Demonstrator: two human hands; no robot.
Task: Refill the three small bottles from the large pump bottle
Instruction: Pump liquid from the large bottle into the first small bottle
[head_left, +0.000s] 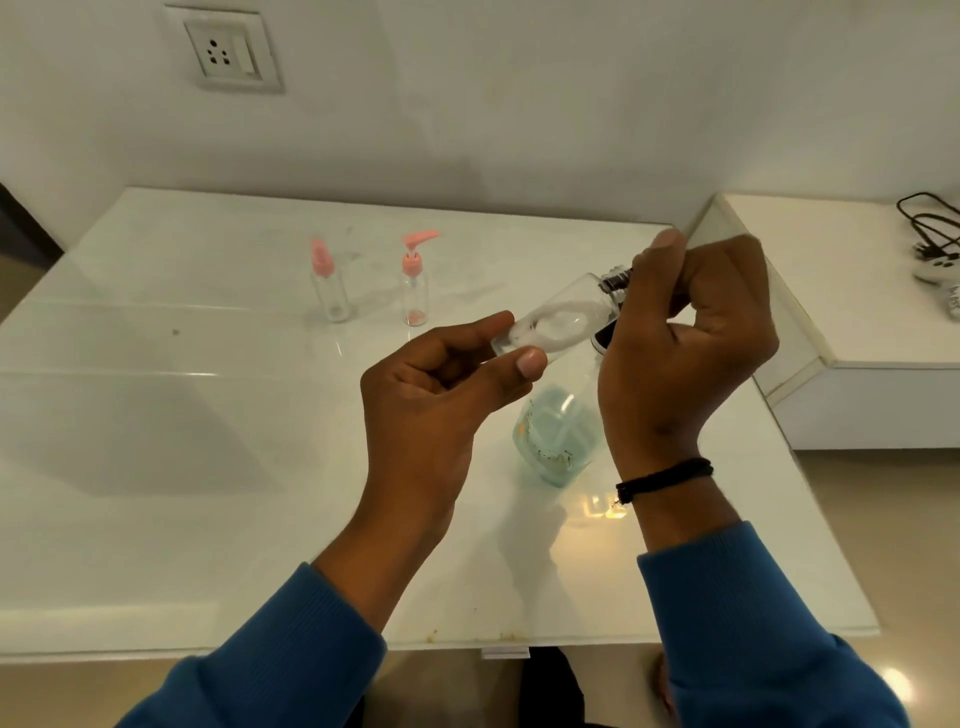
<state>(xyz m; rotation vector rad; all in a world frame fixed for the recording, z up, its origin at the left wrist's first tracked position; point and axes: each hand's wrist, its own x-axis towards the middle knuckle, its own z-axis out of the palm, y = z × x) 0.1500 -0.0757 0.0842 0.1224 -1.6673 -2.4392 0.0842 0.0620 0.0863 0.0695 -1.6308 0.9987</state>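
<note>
My left hand (441, 384) pinches the base of a small clear bottle (561, 317), held tilted above the table with its neck pointing up and right. My right hand (680, 332) curls around the dark cap at that neck. Under my hands stands the large bottle (558, 436) with pale blue-green liquid; its pump top is hidden behind my right hand. Two small clear bottles stand upright at the back: one with a pink spray top (328, 283), one with a pink pump top (415, 280).
The white glossy table (208, 415) ends at a front edge near my sleeves. A raised white ledge (831, 291) at the right carries black cables (930, 223) and a white device. A wall socket (223, 49) is at the upper left.
</note>
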